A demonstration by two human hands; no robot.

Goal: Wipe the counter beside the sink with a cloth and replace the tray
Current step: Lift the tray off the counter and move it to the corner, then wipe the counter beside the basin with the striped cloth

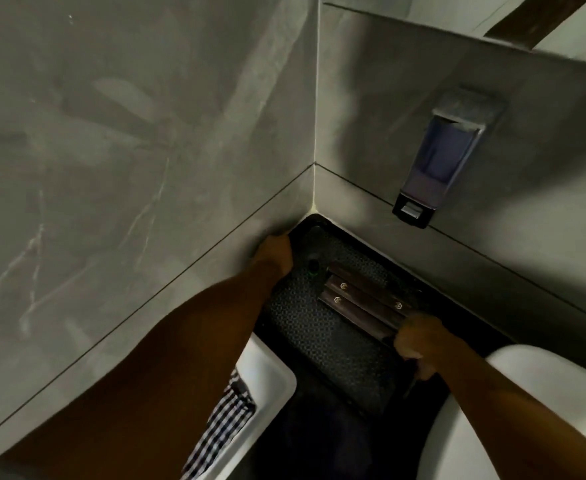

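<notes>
A black tray (322, 327) with a textured mat lies on the dark counter (322, 441) in the wall corner. Several dark brown packets (360, 299) and a small dark round thing (313, 266) rest on it. My left hand (273, 252) grips the tray's far left edge by the wall. My right hand (417, 342) grips the tray's near right edge, beside the packets. A black-and-white checked cloth (224, 427) lies in the white sink (267, 379) at lower left, partly hidden by my left forearm.
Grey marbled walls meet in a corner just behind the tray. A soap dispenser (447, 157) is fixed on the right wall above the counter. A white rounded basin (526, 362) stands at the lower right, close to my right arm.
</notes>
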